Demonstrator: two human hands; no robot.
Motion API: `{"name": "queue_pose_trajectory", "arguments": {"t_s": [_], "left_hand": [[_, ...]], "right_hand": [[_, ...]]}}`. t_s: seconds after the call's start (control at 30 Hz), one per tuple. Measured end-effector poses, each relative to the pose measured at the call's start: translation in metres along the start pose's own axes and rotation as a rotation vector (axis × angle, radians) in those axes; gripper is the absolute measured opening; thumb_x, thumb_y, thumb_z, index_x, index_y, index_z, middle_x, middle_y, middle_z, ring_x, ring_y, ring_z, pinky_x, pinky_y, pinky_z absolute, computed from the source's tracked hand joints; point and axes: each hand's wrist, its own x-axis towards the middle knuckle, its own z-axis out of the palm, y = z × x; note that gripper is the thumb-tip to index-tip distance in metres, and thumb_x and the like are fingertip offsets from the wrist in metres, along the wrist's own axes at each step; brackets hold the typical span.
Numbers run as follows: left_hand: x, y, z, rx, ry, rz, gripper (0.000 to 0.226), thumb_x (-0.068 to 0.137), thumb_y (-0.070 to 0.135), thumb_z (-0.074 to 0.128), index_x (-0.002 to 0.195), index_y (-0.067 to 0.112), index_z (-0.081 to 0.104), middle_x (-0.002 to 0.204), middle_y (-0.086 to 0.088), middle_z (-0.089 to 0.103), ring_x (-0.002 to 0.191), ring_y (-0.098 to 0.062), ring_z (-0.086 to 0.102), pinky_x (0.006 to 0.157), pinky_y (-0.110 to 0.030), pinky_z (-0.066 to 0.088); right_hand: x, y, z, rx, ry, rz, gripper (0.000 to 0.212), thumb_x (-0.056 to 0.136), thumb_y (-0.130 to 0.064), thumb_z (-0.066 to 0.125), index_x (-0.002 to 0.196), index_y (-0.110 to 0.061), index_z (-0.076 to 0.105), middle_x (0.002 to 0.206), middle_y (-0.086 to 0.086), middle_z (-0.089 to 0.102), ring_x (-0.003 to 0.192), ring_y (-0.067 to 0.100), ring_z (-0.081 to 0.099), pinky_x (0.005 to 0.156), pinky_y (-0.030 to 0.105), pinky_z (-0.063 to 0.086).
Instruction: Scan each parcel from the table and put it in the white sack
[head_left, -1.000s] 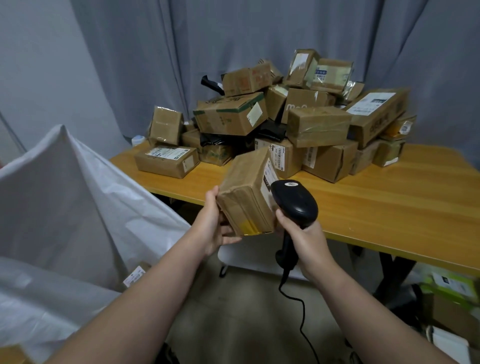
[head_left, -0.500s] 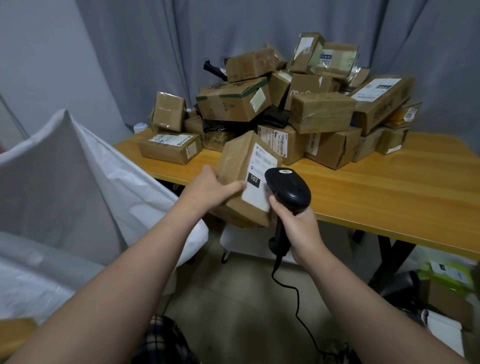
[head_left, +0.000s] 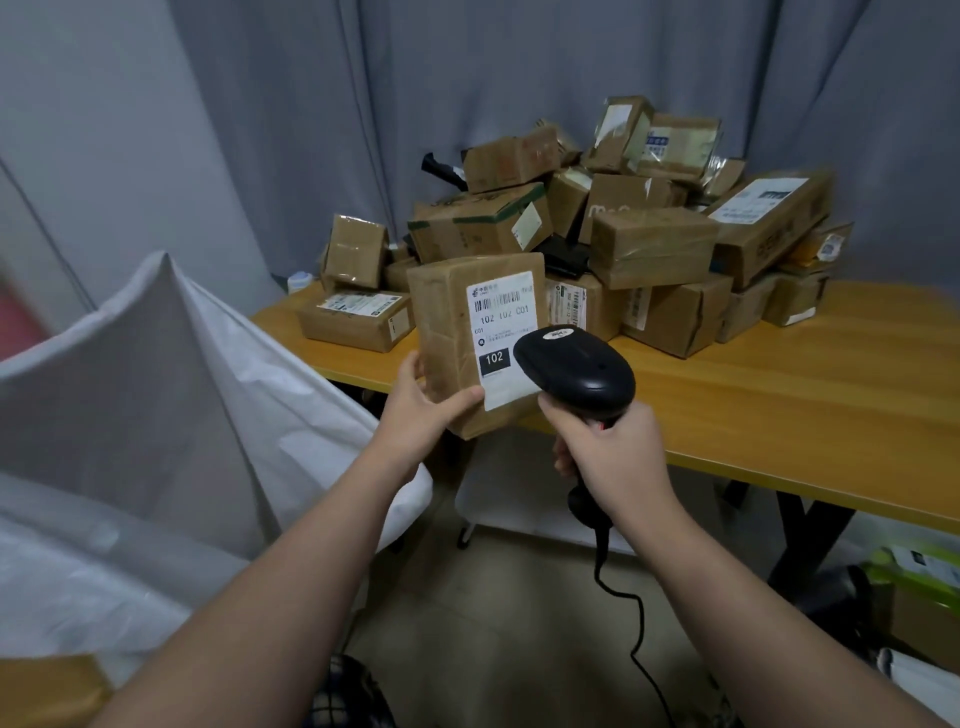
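At table (head_left: 779, 395) edge, left hand (head_left: 415, 410) gripping one parcel (head_left: 447, 322) (label showing), right hand (head_left: 608, 447) gripping one scanner (head_left: 576, 369).

The scene contains one counter (head_left: 779, 395), one white sack (head_left: 156, 374) and one black corded barcode scanner (head_left: 582, 370). There are two grips: the left grip (head_left: 418, 415) and the right grip (head_left: 613, 452). One held parcel (head_left: 448, 332) is off the counter. The piled parcels (head_left: 652, 247) number at least fifteen brown boxes; overlap prevents an exact count. Two black bags (head_left: 441, 169) show in the pile.
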Motion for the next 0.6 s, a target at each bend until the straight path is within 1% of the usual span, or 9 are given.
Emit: {"name": "queue_pose_trajectory", "arguments": {"t_s": [0.07,0.13,0.2,0.33,0.4,0.5,0.6], "left_hand": [[0.002,0.001,0.004,0.092,-0.009,0.019,0.092,0.074,0.029,0.081,0.147,0.02,0.025,0.135,0.004,0.046,0.115,-0.009,0.045,0.088,-0.024,0.045],[0.004,-0.001,0.006,0.129,-0.008,0.025,0.092,0.073,0.03,0.082,0.146,0.019,0.026,0.139,0.002,0.045,0.113,-0.009,0.044,0.087,-0.023,0.044],[0.006,-0.003,0.006,0.15,0.0,0.028,0.093,0.072,0.032,0.082,0.146,0.019,0.027,0.141,0.0,0.044,0.116,-0.01,0.044,0.09,-0.025,0.044],[0.006,-0.007,0.005,0.143,0.016,-0.001,0.092,0.073,0.033,0.081,0.145,0.018,0.027,0.142,-0.002,0.044,0.121,-0.014,0.046,0.094,-0.03,0.045],[0.005,-0.008,0.004,0.126,0.02,-0.01,0.091,0.073,0.031,0.081,0.145,0.017,0.026,0.142,-0.003,0.044,0.122,-0.016,0.047,0.097,-0.031,0.045],[0.003,-0.009,0.003,0.118,0.021,-0.01,0.091,0.074,0.03,0.08,0.145,0.016,0.025,0.142,-0.003,0.044,0.121,-0.015,0.047,0.096,-0.031,0.045],[0.004,-0.009,0.004,0.129,0.023,-0.01,0.091,0.074,0.031,0.08,0.146,0.017,0.025,0.143,-0.003,0.043,0.127,-0.019,0.045,0.1,-0.035,0.045]], "right_hand": [[0.003,-0.003,0.001,-0.006,0.007,0.006,0.022,0.084,-0.026,0.072,0.071,-0.01,0.064,0.05,0.002,0.059,0.046,0.016,0.059,0.048,0.028,0.049],[0.005,-0.003,0.0,0.018,0.017,0.026,0.025,0.084,-0.026,0.072,0.067,-0.011,0.062,0.049,0.002,0.057,0.045,0.018,0.058,0.047,0.028,0.048],[0.005,-0.002,-0.002,0.02,0.022,0.043,0.025,0.085,-0.028,0.071,0.067,-0.012,0.062,0.048,0.002,0.058,0.044,0.018,0.058,0.047,0.028,0.048],[0.004,0.0,-0.007,0.019,0.021,0.076,0.023,0.086,-0.028,0.07,0.074,-0.009,0.066,0.051,0.004,0.06,0.046,0.017,0.059,0.048,0.028,0.05],[0.004,-0.001,-0.009,0.021,0.024,0.08,0.023,0.086,-0.028,0.07,0.073,-0.009,0.066,0.052,0.004,0.06,0.046,0.018,0.059,0.048,0.029,0.051],[0.004,-0.003,-0.009,0.006,0.013,0.07,0.023,0.085,-0.028,0.07,0.071,-0.011,0.065,0.051,0.004,0.06,0.046,0.018,0.06,0.049,0.029,0.052],[0.003,-0.004,-0.007,-0.006,-0.004,0.059,0.024,0.086,-0.028,0.07,0.069,-0.01,0.065,0.05,0.004,0.06,0.045,0.017,0.059,0.048,0.027,0.051]]}}
